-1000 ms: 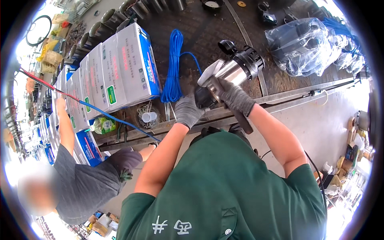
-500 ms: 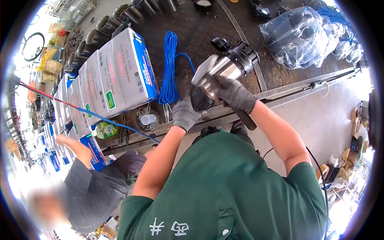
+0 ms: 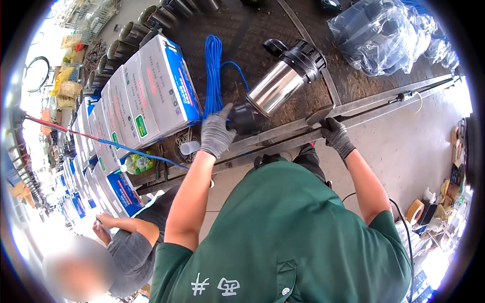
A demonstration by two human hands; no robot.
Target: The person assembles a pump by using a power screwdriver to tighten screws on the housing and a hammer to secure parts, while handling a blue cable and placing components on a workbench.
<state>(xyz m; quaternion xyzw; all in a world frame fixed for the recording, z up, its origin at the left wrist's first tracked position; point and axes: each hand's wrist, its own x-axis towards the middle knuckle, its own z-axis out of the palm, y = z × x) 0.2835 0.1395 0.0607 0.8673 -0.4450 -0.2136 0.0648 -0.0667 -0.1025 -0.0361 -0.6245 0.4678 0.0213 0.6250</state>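
Observation:
A submersible pump with a shiny steel barrel (image 3: 278,87) and black ends lies tilted on the dark workbench (image 3: 242,22). Its black outlet points toward the far side. My left hand (image 3: 217,135), in a grey glove, is open beside the pump's near black end, fingertips at the bottom of a coil of blue cable (image 3: 213,76). From that coil a loop of cable runs to the pump. At the bench's front edge, my gloved right hand (image 3: 337,136) is closed on a dark flat-ended tool (image 3: 319,116), whose kind I cannot make out.
White and blue cartons (image 3: 151,86) stand in a row on the left, with metal cylinders (image 3: 132,33) behind. A clear plastic bag (image 3: 381,38) lies at the far right. Near the front edge is a small white cup (image 3: 189,148). Another person (image 3: 134,252) is at the lower left.
My right hand has left the pump's barrel and moved right and down to the bench edge with the dark tool. My left hand has shifted left toward the cable. A pale blurred shape has left the barrel.

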